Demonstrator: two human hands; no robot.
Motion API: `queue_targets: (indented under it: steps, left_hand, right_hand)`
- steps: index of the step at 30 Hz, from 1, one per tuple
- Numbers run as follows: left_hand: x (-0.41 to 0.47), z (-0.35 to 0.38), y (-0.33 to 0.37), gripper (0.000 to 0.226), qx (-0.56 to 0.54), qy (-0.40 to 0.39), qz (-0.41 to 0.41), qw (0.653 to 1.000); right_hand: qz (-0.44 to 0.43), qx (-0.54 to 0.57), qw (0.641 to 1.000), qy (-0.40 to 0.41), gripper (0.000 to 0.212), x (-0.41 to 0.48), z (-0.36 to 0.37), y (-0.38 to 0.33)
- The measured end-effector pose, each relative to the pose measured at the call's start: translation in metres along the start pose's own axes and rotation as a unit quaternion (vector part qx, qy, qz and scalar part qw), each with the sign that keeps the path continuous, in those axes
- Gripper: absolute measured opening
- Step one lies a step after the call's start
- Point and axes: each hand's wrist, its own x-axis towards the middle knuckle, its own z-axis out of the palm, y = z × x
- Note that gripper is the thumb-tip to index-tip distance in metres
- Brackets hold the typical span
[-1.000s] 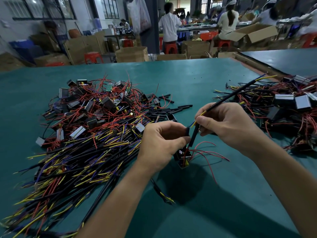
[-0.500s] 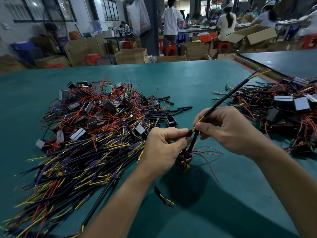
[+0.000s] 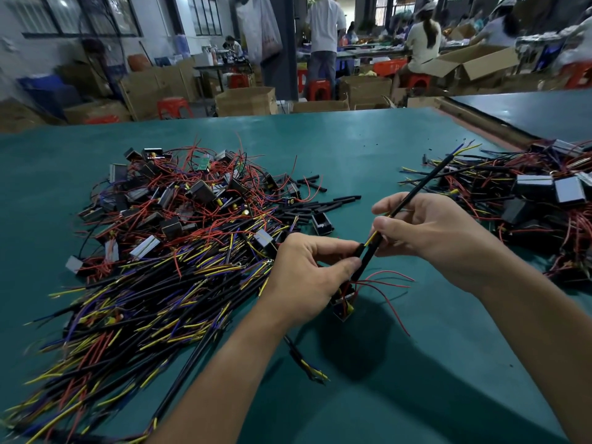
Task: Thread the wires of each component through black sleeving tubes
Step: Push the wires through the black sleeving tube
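While the left hand (image 3: 307, 277) and right hand (image 3: 429, 232) pinch the sleeving tube (image 3: 416, 192), the component (image 3: 344, 308) hangs half-hidden.

Two hands (image 3: 307, 277) (image 3: 432, 238), two heaps of wired components (image 3: 179, 235) (image 3: 528, 200), one table (image 3: 352, 155).

Tube (image 3: 426, 187) now tilts steeper. Right hand (image 3: 432, 238) fingers have spread along it. Left hand (image 3: 304, 280) thumb has extended to its lower section.
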Motion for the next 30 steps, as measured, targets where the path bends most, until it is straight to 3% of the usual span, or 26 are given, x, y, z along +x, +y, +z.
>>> queue_targets:
  steps: [9, 16, 22, 30]
  left_hand:
    - [0.001, 0.001, -0.006, 0.016, 0.033, 0.023, 0.016, 0.999]
    - [0.001, 0.003, -0.007, 0.018, 0.092, 0.030, 0.061, 0.993]
    - [0.000, 0.005, -0.004, 0.018, 0.055, 0.068, 0.053, 0.995]
    - [0.000, 0.006, 0.004, 0.026, -0.010, 0.068, 0.064, 0.996]
  right_hand:
    - [-0.004, -0.026, 1.000, -0.013, 0.013, -0.002, -0.001, 0.000]
    - [-0.111, -0.146, 0.983, 0.021, 0.014, -0.002, 0.005, 0.000]
    - [-0.157, -0.201, 0.967, -0.026, 0.020, -0.009, 0.005, -0.004]
    - [-0.126, -0.113, 0.985, 0.019, 0.017, -0.004, 0.007, -0.003]
